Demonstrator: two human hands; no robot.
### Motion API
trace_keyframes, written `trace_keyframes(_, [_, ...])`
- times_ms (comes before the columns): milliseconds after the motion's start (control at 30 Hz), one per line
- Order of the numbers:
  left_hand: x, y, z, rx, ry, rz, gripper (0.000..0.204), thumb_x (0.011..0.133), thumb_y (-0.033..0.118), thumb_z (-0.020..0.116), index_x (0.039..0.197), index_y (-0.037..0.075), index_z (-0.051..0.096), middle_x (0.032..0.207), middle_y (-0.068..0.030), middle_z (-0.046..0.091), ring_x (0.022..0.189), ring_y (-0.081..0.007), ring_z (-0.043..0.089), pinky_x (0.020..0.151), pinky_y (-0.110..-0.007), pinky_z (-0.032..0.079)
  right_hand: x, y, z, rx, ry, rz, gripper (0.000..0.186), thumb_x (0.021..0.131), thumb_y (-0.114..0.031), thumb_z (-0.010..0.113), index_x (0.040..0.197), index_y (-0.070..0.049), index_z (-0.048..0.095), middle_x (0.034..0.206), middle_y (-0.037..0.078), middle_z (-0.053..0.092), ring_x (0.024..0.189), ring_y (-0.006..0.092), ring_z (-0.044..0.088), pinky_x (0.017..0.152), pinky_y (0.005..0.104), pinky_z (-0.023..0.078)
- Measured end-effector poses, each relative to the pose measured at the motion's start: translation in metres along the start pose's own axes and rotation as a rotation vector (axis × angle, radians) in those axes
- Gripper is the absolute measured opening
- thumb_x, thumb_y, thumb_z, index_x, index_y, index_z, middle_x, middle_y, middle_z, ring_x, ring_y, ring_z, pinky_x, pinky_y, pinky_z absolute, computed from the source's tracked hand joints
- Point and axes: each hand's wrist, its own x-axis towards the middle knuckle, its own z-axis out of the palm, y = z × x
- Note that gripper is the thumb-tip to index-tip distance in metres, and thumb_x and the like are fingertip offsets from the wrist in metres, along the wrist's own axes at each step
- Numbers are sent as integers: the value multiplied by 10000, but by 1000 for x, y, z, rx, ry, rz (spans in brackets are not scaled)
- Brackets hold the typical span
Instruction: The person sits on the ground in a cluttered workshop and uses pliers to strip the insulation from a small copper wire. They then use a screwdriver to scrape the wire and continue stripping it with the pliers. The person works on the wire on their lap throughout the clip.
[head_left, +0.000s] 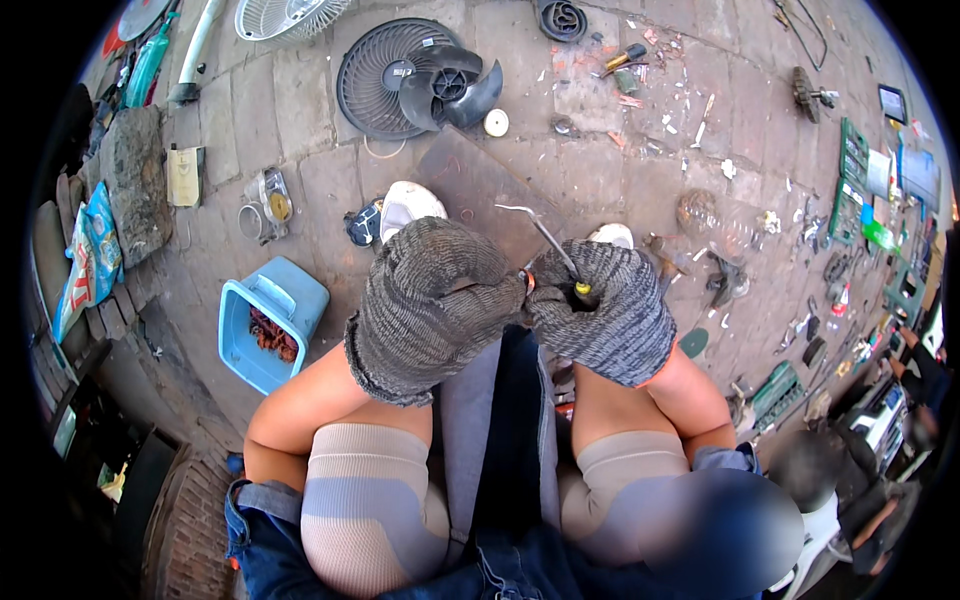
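Note:
Both hands wear grey-and-black knitted gloves and meet in front of my knees. My right hand (pixel 605 312) is closed round a thin metal hook tool (pixel 548 238). Its bent tip points up and left, and a bit of yellow shows at the handle end inside the fist. My left hand (pixel 430 300) is closed, fingers curled toward the right hand. Between the two hands a small orange-and-metal piece (pixel 527 282) shows; most of it is hidden by the gloves. Below them a flat dark plate (pixel 490 190) lies on the ground between my shoes.
A light-blue bucket (pixel 305 290) with reddish scraps stands at left. Ahead lie a black fan grille (pixel 362 80) and fan blade (pixel 450 85). A clear plastic bottle (pixel 715 222), debris and green tool cases (pixel 850 180) spread to the right. People sit at lower right.

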Motion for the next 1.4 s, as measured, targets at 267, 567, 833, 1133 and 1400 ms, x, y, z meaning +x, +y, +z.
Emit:
trace_keyframes(267, [0, -1, 14, -13, 80, -74, 200, 585, 81, 742, 759, 122, 651, 743, -34, 569, 687, -228, 543, 602, -348, 437, -1, -1, 6, 2, 127, 108, 111, 745, -107, 623, 811, -23, 593, 650, 83, 575, 567, 162, 553, 554, 284, 462])
trace_keyframes(567, [-11, -2, 5, 9, 62, -166, 235, 575, 172, 787, 790, 157, 694, 771, 3, 582, 748, -199, 542, 732, -354, 405, -13, 17, -12, 655, 217, 159, 135, 788, -18, 597, 918, 19, 602, 801, 57, 619, 670, 95, 557, 591, 221, 466])
trace_keyframes(833, [-7, -1, 0, -49, 5, -136, 274, 567, 140, 789, 821, 153, 687, 820, -6, 572, 797, -209, 534, 716, -351, 417, -8, 9, -11, 517, -97, 53, 168, 736, -42, 674, 891, 4, 627, 809, 57, 637, 716, 84, 567, 652, 240, 487])
trace_keyframes(1133, [-10, -4, 9, -110, -1, -123, 195, 621, 148, 767, 785, 152, 662, 753, -16, 563, 685, -207, 538, 603, -336, 428, -1, -1, -7, 13, -113, 7, 160, 746, -138, 666, 848, -20, 630, 648, 28, 602, 597, 114, 566, 555, 280, 470])
trace_keyframes(1400, [-2, -1, 6, -18, 45, -80, 176, 640, 120, 753, 794, 146, 672, 743, -14, 595, 696, -196, 562, 622, -321, 429, -2, 32, 15, 1118, -152, 585, 148, 762, -107, 602, 868, -4, 604, 727, 45, 577, 628, 104, 536, 540, 222, 419])
